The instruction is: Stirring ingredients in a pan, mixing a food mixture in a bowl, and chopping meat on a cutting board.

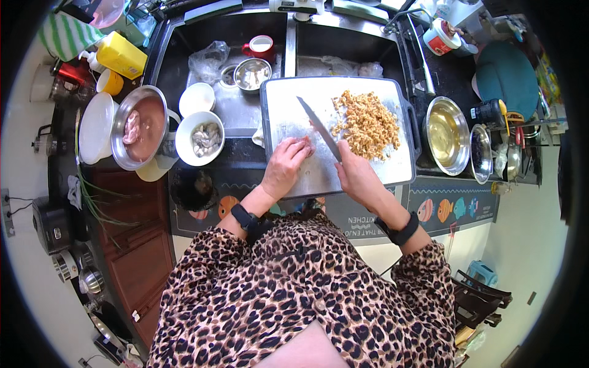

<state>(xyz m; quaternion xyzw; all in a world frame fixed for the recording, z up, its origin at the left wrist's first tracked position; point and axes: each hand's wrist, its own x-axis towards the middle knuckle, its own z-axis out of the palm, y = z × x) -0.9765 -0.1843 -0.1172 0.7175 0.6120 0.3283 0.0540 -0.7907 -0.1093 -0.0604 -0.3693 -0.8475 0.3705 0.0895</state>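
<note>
A cutting board [294,177] with a dark rim lies across the front edge of the double sink. My right hand [356,177] grips a kitchen knife [321,130], its blade slanting up and left over the board. Beside the blade, my left hand [286,162] holds a small piece of reddish meat [307,141] down on the board, partly hidden by the fingers. A heap of chopped light-brown food [368,124] covers the board's right part, apart from the meat. Both wrists wear dark bands.
Left stand a white bowl of greyish pieces [200,156] and a metal bowl [162,99] with meat in pink liquid. A metal bowl of yellowish liquid [445,135] is on the right. The sink [239,124] holds a red mug [261,46] and a small metal bowl [252,74].
</note>
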